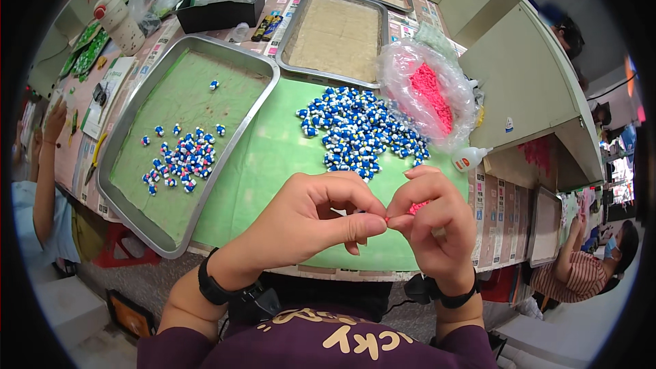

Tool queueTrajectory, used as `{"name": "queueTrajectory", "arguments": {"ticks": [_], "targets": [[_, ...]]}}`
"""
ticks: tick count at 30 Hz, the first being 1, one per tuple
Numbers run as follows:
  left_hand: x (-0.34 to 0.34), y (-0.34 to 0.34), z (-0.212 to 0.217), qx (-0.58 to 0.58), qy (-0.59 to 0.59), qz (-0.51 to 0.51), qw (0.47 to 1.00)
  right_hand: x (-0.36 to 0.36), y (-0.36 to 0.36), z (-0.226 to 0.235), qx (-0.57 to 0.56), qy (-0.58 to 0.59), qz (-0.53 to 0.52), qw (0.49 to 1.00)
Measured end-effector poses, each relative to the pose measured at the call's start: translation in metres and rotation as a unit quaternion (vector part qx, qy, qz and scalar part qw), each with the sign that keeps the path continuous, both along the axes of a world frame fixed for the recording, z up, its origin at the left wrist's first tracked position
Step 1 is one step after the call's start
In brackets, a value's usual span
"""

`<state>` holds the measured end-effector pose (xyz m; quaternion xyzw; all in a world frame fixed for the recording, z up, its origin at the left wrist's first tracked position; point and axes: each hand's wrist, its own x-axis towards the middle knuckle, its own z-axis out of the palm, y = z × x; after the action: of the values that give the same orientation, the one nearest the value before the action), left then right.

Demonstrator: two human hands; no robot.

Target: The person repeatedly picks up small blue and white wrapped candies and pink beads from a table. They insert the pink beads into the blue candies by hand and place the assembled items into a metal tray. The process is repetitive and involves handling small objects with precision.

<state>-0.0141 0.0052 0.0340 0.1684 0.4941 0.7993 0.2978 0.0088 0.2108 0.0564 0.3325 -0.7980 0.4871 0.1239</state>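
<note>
Fingertips press together around a pink bit where the left hand meets the right hand over a green mat; more pink shows in the right hand's curl, and what else the fingers cover cannot be told. So small a bit could drop if either pinch loosens or twists unevenly. Knuckles pushing forward could scatter the blue-and-white pile, close at 12 o'clock from the hands. A bump could upset the white bottle at 2 o'clock. At 1 o'clock an open bag of pink bits crowds the pile, with a cabinet walling off the side beyond. A metal tray at 10 o'clock holds more pieces behind its raised rim; a second tray lies farther off, between 11 and 12 o'clock.
</note>
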Motion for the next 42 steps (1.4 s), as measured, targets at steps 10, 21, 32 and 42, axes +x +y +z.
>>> {"name": "queueTrajectory", "arguments": {"ticks": [10,21,32,42], "targets": [[0.01,0.0,-0.001,-0.116,0.274,0.122,0.947,0.011,-0.009,-0.006,-0.15,-0.16,-0.018,0.976],[0.008,0.006,-0.013,-0.202,0.43,0.216,0.853,0.007,-0.008,-0.004,-0.213,-0.366,-0.031,0.906],[0.001,-0.03,-0.027,-0.154,0.113,0.207,0.96,-0.021,-0.01,-0.037,0.226,-0.118,-0.042,0.966],[-0.001,-0.033,-0.034,-0.117,0.094,0.196,0.969,-0.019,-0.013,-0.023,0.14,-0.159,-0.052,0.976]]}}
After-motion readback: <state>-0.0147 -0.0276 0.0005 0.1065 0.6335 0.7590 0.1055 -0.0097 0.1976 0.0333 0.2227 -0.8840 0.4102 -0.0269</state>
